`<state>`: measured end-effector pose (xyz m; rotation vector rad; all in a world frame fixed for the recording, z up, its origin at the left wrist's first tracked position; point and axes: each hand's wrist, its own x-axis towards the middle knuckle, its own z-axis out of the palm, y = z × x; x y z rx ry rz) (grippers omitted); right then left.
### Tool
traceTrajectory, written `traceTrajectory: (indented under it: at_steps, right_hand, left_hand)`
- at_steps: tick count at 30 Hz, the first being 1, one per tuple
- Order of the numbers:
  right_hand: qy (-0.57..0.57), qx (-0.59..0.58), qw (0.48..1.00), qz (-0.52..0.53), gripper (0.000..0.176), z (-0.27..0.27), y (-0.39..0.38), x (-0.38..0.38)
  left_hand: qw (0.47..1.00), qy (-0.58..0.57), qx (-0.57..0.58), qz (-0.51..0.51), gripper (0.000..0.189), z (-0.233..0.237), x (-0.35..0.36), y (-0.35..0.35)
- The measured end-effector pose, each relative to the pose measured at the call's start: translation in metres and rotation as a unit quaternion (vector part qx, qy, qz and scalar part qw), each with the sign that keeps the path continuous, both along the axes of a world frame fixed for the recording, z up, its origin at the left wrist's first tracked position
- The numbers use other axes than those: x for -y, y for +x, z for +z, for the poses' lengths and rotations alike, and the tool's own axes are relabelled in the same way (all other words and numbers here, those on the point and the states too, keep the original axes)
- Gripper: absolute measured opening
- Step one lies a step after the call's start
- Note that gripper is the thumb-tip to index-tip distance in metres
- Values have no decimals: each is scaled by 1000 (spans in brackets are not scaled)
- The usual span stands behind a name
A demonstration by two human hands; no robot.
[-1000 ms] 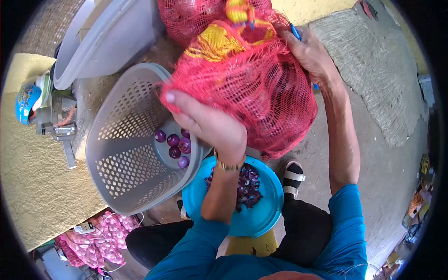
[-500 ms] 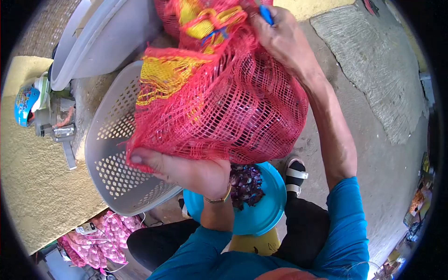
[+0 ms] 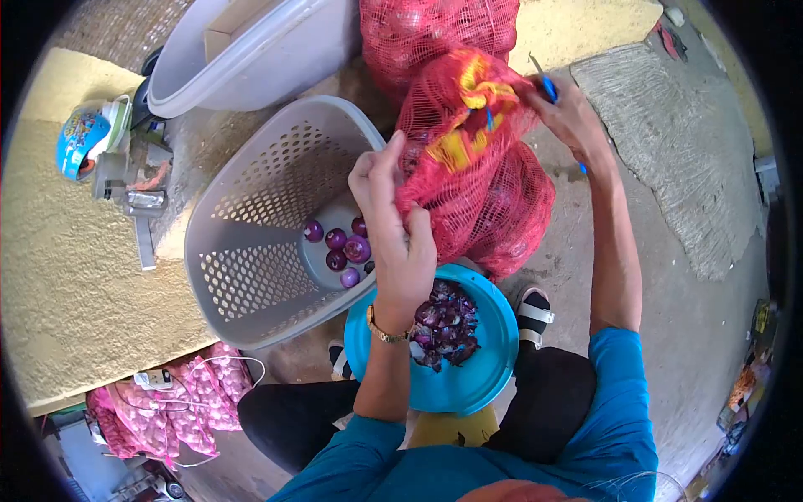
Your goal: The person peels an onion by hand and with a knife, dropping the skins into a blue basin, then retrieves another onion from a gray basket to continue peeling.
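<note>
A red mesh bag (image 3: 510, 217) with a yellow patch, filled with onions, hangs in front of me between my hands. My left hand (image 3: 395, 226) is closed on the bag's left edge. On the other side my right hand (image 3: 573, 125) is closed on the gathered mesh and also holds a small knife (image 3: 548, 88) with a blue handle, its thin blade pointing up. Several purple onions (image 3: 357, 248) lie at the bottom of the grey perforated basket (image 3: 251, 209), left of my left hand. Below the bag, a blue basin (image 3: 493, 364) contains dark onion peels (image 3: 447, 326).
Another full red mesh bag (image 3: 435, 33) stands behind. A large pale tub (image 3: 259, 71) is at the upper left. On the yellow ledge lie a blue container (image 3: 82, 138) and a metal tool (image 3: 145, 226). Pink net bags (image 3: 180, 402) and a power strip (image 3: 153, 379) are at the lower left.
The mesh bag has moved away from me and swung right, hanging lower. My left hand has shifted right and up, uncovering the onions in the basket. The second bag shows more.
</note>
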<state>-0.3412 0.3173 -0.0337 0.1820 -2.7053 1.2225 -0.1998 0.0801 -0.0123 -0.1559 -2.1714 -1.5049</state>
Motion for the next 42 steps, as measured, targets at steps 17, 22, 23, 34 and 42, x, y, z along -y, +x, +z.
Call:
traceTrajectory:
  at_steps: [17,22,23,34,42]
  right_hand:
    - [-208,141,967,-52,37,30,63,-2]
    - [-145,31,988,-33,30,59,83,9]
    - [-145,32,988,-34,30,74,92,19]
    - [190,-39,981,16,51,16,88,34]
    - [180,85,974,111,82,50,95,29]
  left_hand:
    - [880,-471,69,8,43,-3,-4,-30]
    - [878,-464,109,-36,64,10,-2,-30]
    - [900,-425,100,-11,59,14,-5,-30]
    - [899,-431,61,-53,18,13,4,-66]
    - [867,-489,78,49,46,23,-9,-80]
